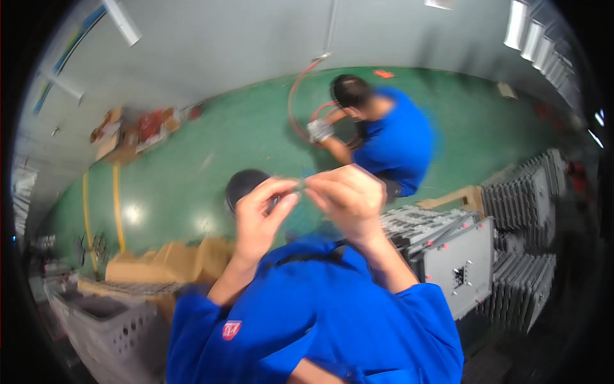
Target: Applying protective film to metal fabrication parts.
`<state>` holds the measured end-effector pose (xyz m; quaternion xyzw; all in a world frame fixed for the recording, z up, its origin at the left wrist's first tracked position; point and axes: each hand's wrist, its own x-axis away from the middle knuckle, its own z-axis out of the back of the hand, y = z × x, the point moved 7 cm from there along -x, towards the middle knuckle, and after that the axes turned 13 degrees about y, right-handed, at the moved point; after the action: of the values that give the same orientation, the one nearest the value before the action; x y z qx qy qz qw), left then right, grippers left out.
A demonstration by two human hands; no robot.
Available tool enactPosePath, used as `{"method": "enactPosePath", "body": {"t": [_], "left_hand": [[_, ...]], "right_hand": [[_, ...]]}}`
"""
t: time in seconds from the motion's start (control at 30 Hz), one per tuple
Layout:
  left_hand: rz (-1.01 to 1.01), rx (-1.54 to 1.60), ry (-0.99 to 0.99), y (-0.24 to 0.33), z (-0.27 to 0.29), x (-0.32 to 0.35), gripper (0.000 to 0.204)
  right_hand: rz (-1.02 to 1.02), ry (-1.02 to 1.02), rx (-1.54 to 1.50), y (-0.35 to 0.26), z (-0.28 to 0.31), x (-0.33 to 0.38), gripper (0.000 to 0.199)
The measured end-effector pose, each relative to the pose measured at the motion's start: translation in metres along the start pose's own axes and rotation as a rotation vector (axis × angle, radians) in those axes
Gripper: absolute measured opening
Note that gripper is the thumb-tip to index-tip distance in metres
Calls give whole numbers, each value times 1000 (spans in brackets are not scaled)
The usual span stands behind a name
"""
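My left hand [263, 214] and my right hand [348, 200] are raised in front of my chest, fingertips nearly meeting. On each hand the thumb and fingers are pinched together. Whatever lies between the fingertips is small and blurred, and I cannot make out what it is. Behind my left hand, partly covered by it, is a round black thing [243, 184] like a stool seat.
A co-worker in blue [400, 141], wearing a pale glove [320, 130], crouches ahead beside a red hose [292, 105]. Stacked grey metal panels [451, 269] stand at my right. At left are a grey plastic crate [121, 329], brown cardboard [157, 262] and, farther off, boxes [131, 137].
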<state>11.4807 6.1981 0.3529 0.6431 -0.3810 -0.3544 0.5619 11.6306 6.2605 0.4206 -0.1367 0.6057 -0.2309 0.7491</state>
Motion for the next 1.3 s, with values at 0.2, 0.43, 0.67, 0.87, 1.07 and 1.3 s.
{"method": "enactPosePath", "body": {"t": [0.2, 0.43, 0.67, 0.87, 1.07, 1.3], "left_hand": [[-238, -199, 69, 3, 0, -10, 9], [-439, -441, 23, 19, -22, -11, 6], [-457, -489, -6, 24, -38, -11, 5], [-434, -456, 23, 23, -37, -11, 6], [-486, -478, 47, 20, -37, -5, 6], [-534, -476, 37, 17, -40, -3, 7]], "right_hand": [[59, 110, 1, 5, -1, 8, 14], [73, -33, 12, 12, -3, 12, 19], [95, -81, 75, 18, 1, 14, 21], [64, -85, -26, 25, 1, 11, 20], [85, -157, 13, 27, -6, 16, 18], [124, -137, 24, 29, -8, 18, 20]]}}
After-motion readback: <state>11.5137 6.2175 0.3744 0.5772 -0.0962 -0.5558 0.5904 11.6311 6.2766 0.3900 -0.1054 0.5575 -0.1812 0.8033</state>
